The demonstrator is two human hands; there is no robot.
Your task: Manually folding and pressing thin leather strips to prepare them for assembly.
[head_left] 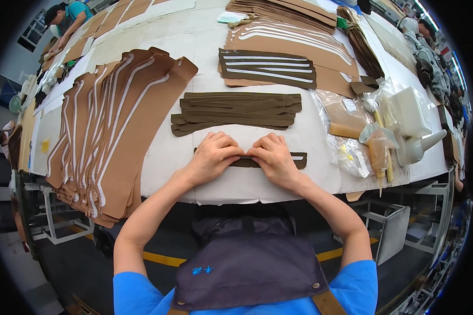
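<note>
A dark olive strip (242,163) with a white band along it lies on the white table near its front edge. My left hand (213,154) is closed on the strip at its middle, fingertips pinched on its upper edge. My right hand (271,156) pinches the same edge just beside it, and the two hands' fingertips nearly meet. The strip's right end sticks out past my right hand; much of its left part is hidden under my left hand. Just beyond my hands is a loose pile of plain olive strips (236,113).
A dark piece with white stripes (268,69) lies farther back over tan panels (294,39). Fanned tan panels with white bands (121,115) cover the left side. At right are plastic bags (347,157), a glue bottle (378,149) and a white container (412,113). Other people work beyond.
</note>
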